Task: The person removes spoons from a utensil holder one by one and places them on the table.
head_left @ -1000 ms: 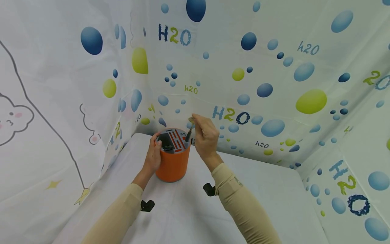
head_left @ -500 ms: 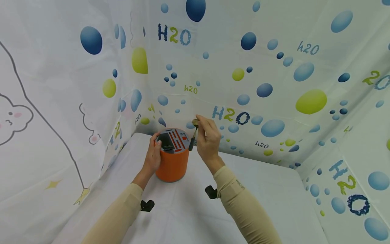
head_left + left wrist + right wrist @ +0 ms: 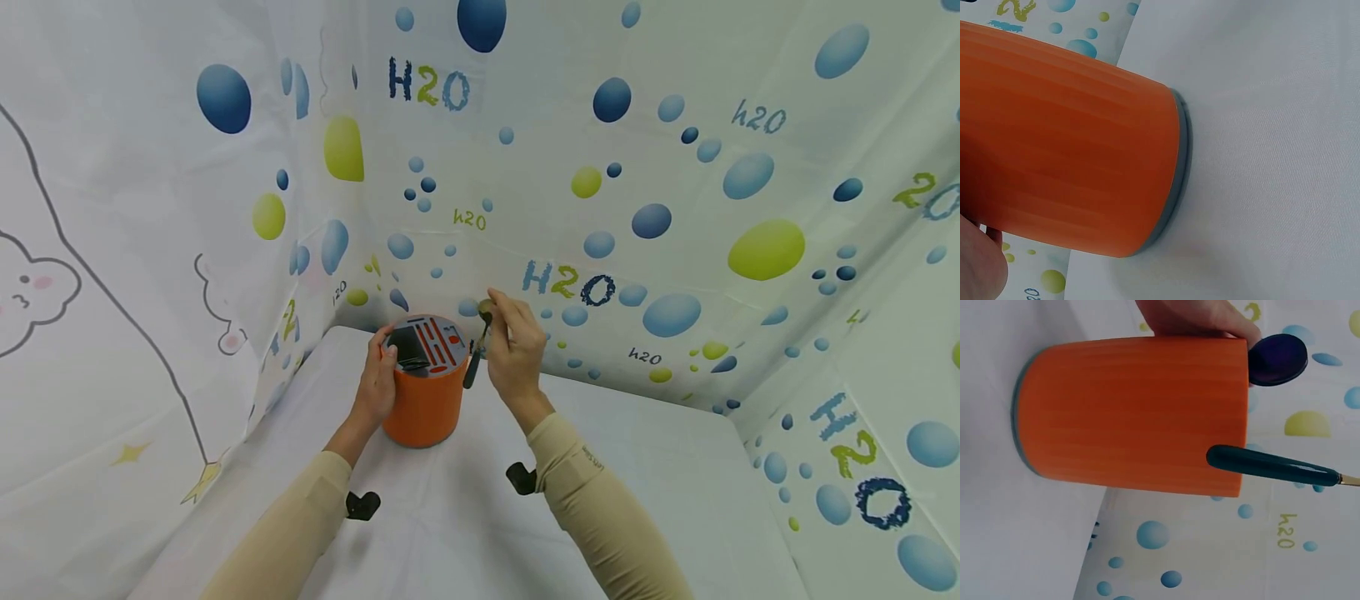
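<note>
An orange ribbed holder [image 3: 424,404] with a grey slotted top stands on the white table [image 3: 645,475] near the back corner. My left hand [image 3: 381,375] grips its left side, thumb at the rim. My right hand [image 3: 504,327] pinches a slim utensil [image 3: 473,363] with a dark green handle and a gold upper end; it hangs handle-down just right of the holder. In the right wrist view the green handle [image 3: 1267,466] lies beside the holder [image 3: 1135,415], with a dark round piece [image 3: 1277,359] sticking out of its top. The left wrist view shows the holder's wall [image 3: 1066,150] and its grey base.
Printed bubble curtains close the table in at the back [image 3: 645,217], left [image 3: 112,275] and right. Black mounts sit on my left forearm [image 3: 363,504] and my right forearm [image 3: 521,477]. The white table surface stretches toward me and to the right.
My right hand has carried the utensil from over the holder's slotted top down and slightly right, so the handle now hangs beside the holder. The left hand and holder have stayed put.
</note>
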### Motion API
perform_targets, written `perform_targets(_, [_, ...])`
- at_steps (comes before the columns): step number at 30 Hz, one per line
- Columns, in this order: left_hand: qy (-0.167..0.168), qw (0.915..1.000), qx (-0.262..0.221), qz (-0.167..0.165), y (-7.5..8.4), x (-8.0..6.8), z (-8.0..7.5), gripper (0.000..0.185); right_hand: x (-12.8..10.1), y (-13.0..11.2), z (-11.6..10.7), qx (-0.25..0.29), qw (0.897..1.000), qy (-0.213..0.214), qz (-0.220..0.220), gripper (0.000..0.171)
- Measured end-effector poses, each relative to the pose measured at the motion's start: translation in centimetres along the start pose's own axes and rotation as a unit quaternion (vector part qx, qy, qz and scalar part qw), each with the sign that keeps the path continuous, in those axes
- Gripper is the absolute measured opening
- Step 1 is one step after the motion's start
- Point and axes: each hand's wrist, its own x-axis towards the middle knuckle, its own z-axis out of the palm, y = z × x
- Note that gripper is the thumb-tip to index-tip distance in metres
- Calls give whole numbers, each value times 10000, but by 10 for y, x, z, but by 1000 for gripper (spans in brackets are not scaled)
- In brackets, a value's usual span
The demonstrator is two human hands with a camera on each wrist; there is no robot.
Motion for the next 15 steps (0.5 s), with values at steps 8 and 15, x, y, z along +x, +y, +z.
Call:
perform_targets(8, [22,9999,102,-4,1,0,0,50,-12,7,-1,-96,9994,7,320,24])
perform_targets(15, [-47,9999,-110,-24,1,1,1,51,-21,13,-2,109,9970,-39,764,26])
